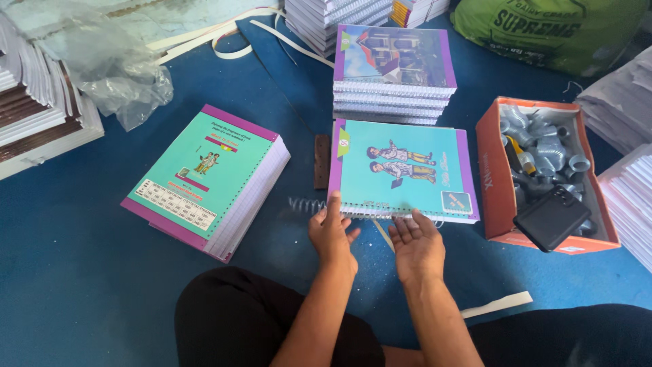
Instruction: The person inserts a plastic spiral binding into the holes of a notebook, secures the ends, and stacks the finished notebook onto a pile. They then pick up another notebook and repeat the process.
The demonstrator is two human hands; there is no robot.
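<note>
A teal notebook with a purple border [401, 170] lies on the blue floor in front of me. A silver spiral wire [309, 205] sticks out to the left from its near edge. My left hand [331, 234] rests on that near left corner, fingers on the spiral binding. My right hand [415, 243] hovers palm up, fingers spread, at the notebook's near edge. It holds nothing.
A stack of spiral notebooks [394, 75] stands behind it. Another unbound stack with a teal cover [207, 180] lies to the left. An orange box [492, 183] at right holds wire coils and a black phone [551, 219]. Paper piles line both sides. A green sack [550, 30] sits far right.
</note>
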